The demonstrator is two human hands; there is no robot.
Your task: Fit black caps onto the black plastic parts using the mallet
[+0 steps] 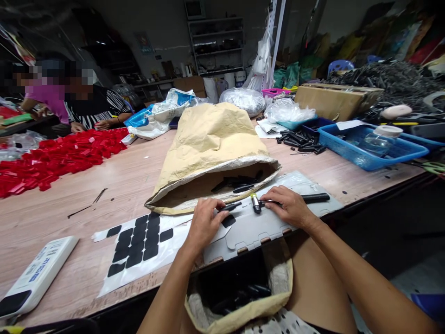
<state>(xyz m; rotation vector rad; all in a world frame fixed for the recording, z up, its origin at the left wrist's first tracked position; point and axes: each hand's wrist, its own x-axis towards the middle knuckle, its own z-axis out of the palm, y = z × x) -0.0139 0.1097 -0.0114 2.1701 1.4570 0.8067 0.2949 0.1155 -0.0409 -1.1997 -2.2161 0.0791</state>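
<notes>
My left hand (205, 221) is closed in a pinch on a short black rod (230, 207) at the near edge of the table. My right hand (287, 204) lies over a longer black rod (314, 198), fingers curled onto it. Between the hands stands a small marker-like piece with a yellow-green band (255, 202). Both hands rest on a grey plastic sheet (250, 232). Just behind them a tan paper sack (208, 148) lies open on its side with black rods (238, 182) inside.
A white sheet with black adhesive pads (139, 241) lies to the left, then a white device (34, 273). Red parts (52, 160) cover the far left, where other people sit. Blue trays (371, 148) and loose black rods (301, 138) sit right. Another sack (239, 297) hangs at my lap.
</notes>
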